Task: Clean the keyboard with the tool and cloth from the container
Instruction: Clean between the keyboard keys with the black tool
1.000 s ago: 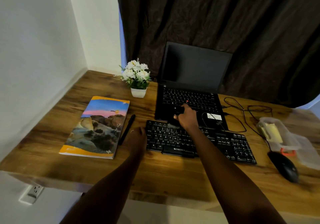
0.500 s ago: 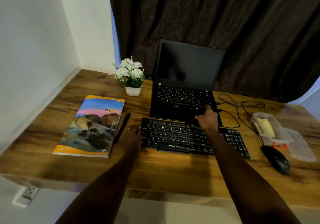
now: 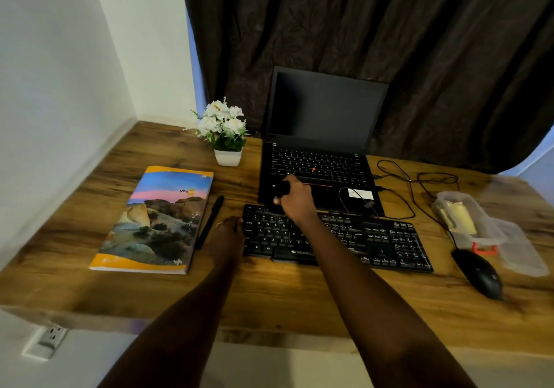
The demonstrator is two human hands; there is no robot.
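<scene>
Two hands are at the black keyboard (image 3: 374,240), which lies on the wooden bench (image 3: 284,303) just in front of an open laptop (image 3: 323,112) with a dark screen. The right hand (image 3: 295,198) is over the far left corner of the keyboard, where this meets the front edge of the laptop. Its fingers are curled around a dark thing (image 3: 281,190). Against the black laptop I cannot tell if this is the tool or the cloth. The left hand (image 3: 229,228) rests on the bench at the left end of the keyboard. Its fingertips touch the keyboard's edge, and it lies loose, grasping nothing.

One clear plastic container (image 3: 449,200) stands near the right edge of the bench, well apart from both hands. Something yellow (image 3: 458,218) lies inside it, and a small orange-red piece (image 3: 484,249) shows at its near end. A black mouse (image 3: 479,273) sits just in front of the container, to the right of the keyboard. Thin black cables (image 3: 419,183) loop on the bench between the laptop and the container.

On the left lies a book (image 3: 162,219) with a landscape cover, and a black pen (image 3: 209,222) is between it and the left hand. A white pot of white flowers (image 3: 227,157) stands beside the laptop. A dark curtain (image 3: 359,28) hangs behind.
</scene>
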